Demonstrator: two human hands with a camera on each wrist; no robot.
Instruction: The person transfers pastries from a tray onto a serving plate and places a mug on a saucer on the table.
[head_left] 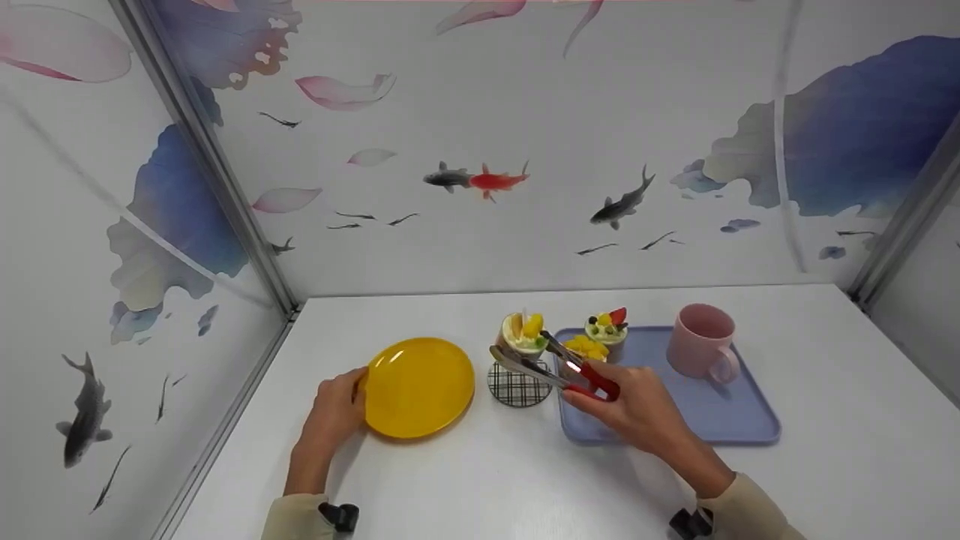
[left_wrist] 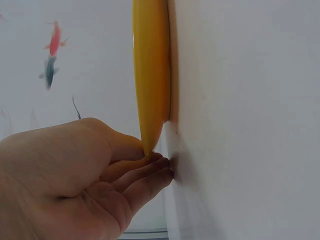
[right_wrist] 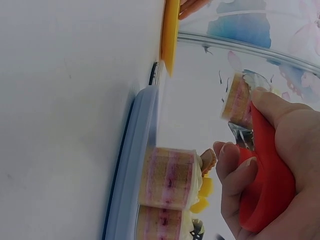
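Note:
My left hand [head_left: 334, 409] pinches the left rim of a round yellow plate [head_left: 420, 386], thumb on top and fingers under the edge in the left wrist view. With my right hand [head_left: 639, 405] I grip red-handled metal tongs [head_left: 600, 381]. Between the tongs' tips is a small layered cake [right_wrist: 235, 102] topped with cream and yellow fruit, held up off the table in the right wrist view. In the head view this cake appears just behind a round plaid coaster [head_left: 519, 386].
A blue tray [head_left: 675, 424] lies on the right. On it stand a pink mug [head_left: 697, 345], a cake with a strawberry [head_left: 607, 330] and a cake with yellow fruit [head_left: 585, 347]. White walls with painted fish surround the white table [head_left: 450, 487].

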